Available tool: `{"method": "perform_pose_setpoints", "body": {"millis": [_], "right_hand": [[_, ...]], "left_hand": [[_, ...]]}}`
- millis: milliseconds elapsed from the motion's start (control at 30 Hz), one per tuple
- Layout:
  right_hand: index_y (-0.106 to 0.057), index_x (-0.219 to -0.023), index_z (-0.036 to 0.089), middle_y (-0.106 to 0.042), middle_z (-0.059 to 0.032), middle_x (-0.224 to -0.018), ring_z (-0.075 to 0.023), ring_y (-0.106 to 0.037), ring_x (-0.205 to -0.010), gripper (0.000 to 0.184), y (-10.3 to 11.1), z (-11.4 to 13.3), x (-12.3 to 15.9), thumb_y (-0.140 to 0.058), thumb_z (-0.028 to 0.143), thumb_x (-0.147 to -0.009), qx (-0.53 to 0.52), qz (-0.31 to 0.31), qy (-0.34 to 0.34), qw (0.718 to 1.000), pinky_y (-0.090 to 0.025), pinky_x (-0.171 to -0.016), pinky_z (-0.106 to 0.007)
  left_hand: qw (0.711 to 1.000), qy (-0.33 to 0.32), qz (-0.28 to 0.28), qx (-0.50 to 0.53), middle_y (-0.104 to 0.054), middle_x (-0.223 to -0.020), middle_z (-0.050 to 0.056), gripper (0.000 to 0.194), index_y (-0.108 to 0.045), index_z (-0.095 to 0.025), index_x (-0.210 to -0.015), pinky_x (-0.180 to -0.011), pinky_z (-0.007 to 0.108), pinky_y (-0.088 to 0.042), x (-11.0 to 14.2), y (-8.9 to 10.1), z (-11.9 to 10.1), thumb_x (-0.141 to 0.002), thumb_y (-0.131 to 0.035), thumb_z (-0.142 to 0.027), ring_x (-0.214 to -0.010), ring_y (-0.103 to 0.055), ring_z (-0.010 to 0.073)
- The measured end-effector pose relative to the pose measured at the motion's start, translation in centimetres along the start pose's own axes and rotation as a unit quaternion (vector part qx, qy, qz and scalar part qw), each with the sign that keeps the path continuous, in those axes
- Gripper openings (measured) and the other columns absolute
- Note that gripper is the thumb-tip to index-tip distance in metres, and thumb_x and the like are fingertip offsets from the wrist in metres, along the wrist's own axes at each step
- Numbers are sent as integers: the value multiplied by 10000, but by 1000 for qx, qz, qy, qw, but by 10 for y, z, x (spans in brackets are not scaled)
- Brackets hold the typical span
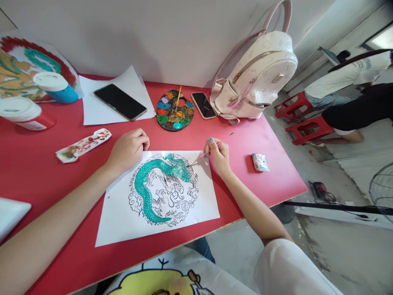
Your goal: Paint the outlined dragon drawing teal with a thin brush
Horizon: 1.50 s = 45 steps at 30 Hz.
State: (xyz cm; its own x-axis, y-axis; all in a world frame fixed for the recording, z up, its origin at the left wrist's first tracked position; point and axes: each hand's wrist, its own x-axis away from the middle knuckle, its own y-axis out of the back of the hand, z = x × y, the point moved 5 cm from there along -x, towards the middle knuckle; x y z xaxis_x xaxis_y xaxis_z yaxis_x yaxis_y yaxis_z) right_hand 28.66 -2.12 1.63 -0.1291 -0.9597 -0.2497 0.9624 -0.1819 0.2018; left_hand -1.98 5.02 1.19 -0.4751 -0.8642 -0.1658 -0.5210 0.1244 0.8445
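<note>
A sheet of white paper (116,221) printed with a round dragon drawing (150,168) lies on the red table. Much of the dragon's body is painted teal; its head and the surrounding swirls are still black outline on white. My right hand (218,156) pinches a thin pink paintbrush (201,157), its tip at the painted body near the drawing's upper right. Loosely curled, my left hand (130,148) rests at the sheet's upper left corner, with nothing visible in its fingers. Beyond the paper, a paint palette (161,119) holds several colours, and a yellow brush (178,98) lies across it.
A black phone (120,101) lies on white sheets; another phone (203,105) sits beside a backpack (254,78). Left are paint jars (23,112), a stained strip (83,146) and a painted picture (18,78). A small packet (260,162) lies right. People sit on red stools (310,129).
</note>
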Motion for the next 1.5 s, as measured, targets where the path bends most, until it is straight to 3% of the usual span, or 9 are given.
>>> {"method": "perform_pose_setpoints", "body": {"millis": [500,833,1500], "right_hand": [[-546,-607,267,-539,13,-531,-149,-476,-501,797,-1,4,0,-611,930,-1044,1,7,9,1000,-429,-542,-317],[-539,-585,263,-516,21,-524,-136,-492,-498,828,-1,-4,-1,-607,964,-1020,-42,-17,-28,999,-408,-552,-319],[-508,-598,261,-509,21,-532,-137,-474,-495,808,-4,3,5,-538,879,-1118,18,26,69,997,-414,-539,-315]], "left_hand": [[1000,14,12,-5,-652,-962,69,263,-508,-247,-718,-788,411,-405,-1,0,-4,-906,-453,-72,-905,-608,249],[1000,10,8,-1,-659,-959,68,256,-514,-242,-719,-775,407,-397,-1,1,-2,-899,-467,-65,-892,-600,240],[999,20,27,4,-639,-977,68,268,-511,-235,-742,-803,401,-382,0,4,-9,-927,-453,-49,-918,-560,225]]}}
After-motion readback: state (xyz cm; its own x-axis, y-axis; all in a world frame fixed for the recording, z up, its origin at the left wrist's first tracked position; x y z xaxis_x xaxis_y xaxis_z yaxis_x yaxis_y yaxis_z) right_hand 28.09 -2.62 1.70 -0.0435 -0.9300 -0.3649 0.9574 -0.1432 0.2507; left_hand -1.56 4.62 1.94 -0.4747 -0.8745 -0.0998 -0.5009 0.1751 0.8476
